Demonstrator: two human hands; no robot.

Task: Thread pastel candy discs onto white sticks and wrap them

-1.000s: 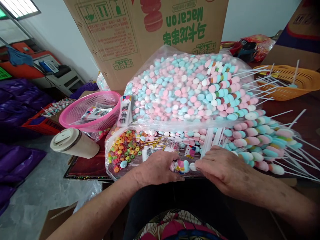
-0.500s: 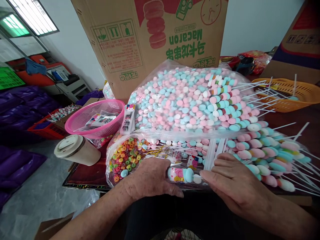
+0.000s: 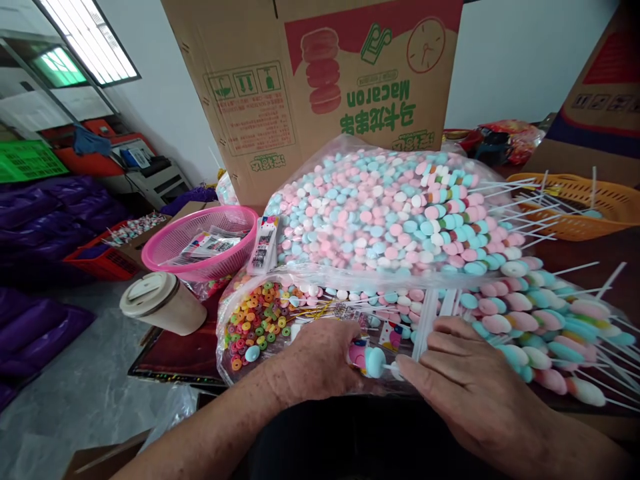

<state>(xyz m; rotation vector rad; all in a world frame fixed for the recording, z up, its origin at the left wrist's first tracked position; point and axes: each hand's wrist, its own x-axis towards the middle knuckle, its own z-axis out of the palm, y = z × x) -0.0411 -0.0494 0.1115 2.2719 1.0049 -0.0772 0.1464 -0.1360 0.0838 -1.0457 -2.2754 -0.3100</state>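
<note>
At the near edge of the dark red table (image 3: 173, 357), the left hand (image 3: 317, 360) is curled firmly about the wrapped end of a candy skewer (image 3: 375, 362), whose pale blue piece shows just beyond the grip. The right hand (image 3: 470, 380) has its fingers bent close together, one tip touching a white candy (image 3: 394, 371) beside the blue one; the underside is hidden, so I cannot tell whether it pinches. Just past them lie white sticks (image 3: 425, 323) and bright ring candies (image 3: 260, 320), with finished skewers (image 3: 525, 320) heaped to the right. Further back, a lidded cup (image 3: 173, 307) stands left, near a pink basket (image 3: 220, 268) holding wrappers (image 3: 213, 243). Behind these swells a clear bag (image 3: 350, 213) of pastel candies, an orange basket (image 3: 565, 228) to its right, and behind the bag rises a Macaron carton (image 3: 240, 40).
</note>
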